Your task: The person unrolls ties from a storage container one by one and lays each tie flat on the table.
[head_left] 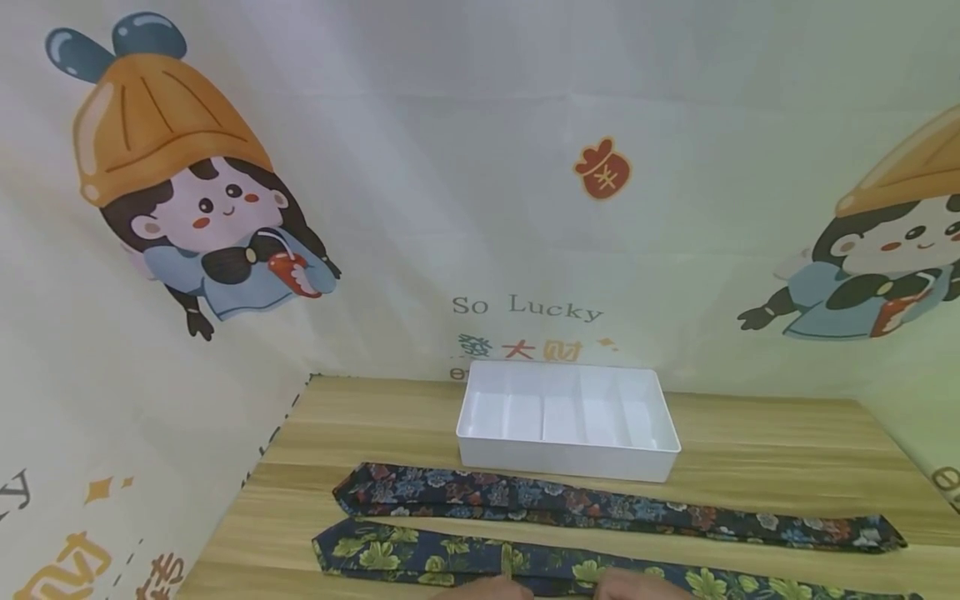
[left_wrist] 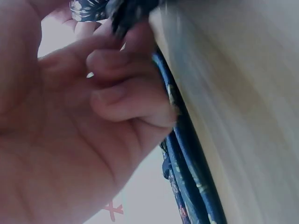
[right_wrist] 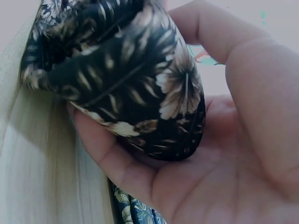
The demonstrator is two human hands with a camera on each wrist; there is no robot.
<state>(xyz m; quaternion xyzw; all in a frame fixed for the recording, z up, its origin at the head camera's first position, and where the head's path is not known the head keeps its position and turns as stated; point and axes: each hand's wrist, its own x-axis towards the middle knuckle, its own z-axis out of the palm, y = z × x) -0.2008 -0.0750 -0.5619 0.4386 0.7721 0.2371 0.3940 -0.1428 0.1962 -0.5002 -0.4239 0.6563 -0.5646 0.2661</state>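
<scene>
A black necktie (right_wrist: pixel 126 88) with pale and brown flowers lies folded over in my right hand (right_wrist: pixel 224 154), its fingers curled round the cloth. In the left wrist view, my left hand (left_wrist: pixel 103 93) has bent fingers, and its fingertips pinch a dark flowered end of the necktie (left_wrist: pixel 135 11). Only the tops of the left hand (head_left: pixel 483 588) and right hand (head_left: pixel 641 586) show in the head view, at its bottom edge. Just beyond them lies a navy necktie with green flowers (head_left: pixel 382 554), and behind that a navy necktie with blue and red flowers (head_left: pixel 427 492).
A white box (head_left: pixel 570 458) with several compartments stands at the back of the wooden table (head_left: pixel 375 417). Behind and beside the table hangs a pale printed cloth (head_left: pixel 420 167).
</scene>
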